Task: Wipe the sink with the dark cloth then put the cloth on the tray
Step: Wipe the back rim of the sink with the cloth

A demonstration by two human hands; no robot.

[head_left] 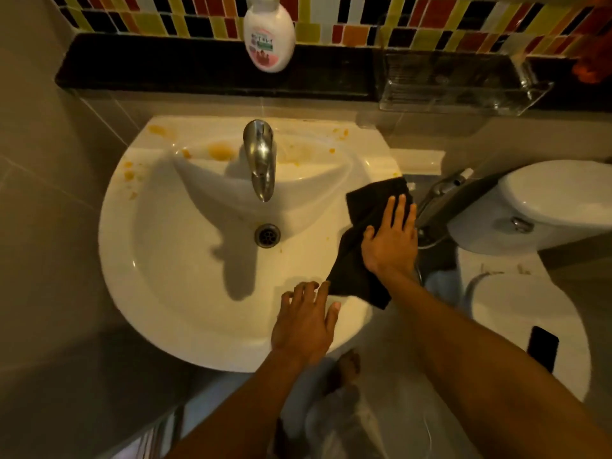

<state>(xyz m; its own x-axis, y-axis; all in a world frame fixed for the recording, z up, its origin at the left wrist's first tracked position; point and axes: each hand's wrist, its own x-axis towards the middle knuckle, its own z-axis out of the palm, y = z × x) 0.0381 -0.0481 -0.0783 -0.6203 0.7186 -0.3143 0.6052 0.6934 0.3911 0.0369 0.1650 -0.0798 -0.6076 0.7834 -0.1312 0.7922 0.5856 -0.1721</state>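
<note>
A white sink [172, 293] fills the middle, with orange stains along its back rim and left side. The dark cloth [367, 207] lies draped over the sink's right rim. My right hand [392, 241] presses flat on the cloth, fingers spread. My left hand [306, 321] rests on the sink's front rim, fingers apart, its fingertips touching the cloth's lower corner. A clear plastic tray [463, 94] sits on the black ledge at the back right, with nothing visible in it.
A chrome tap [260, 157] juts over the basin above the drain [267, 235]. A soap bottle [269, 34] stands on the black ledge. To the right are a toilet tank [546, 207], a spray hose [440, 200] and a phone [542, 347] on the toilet lid.
</note>
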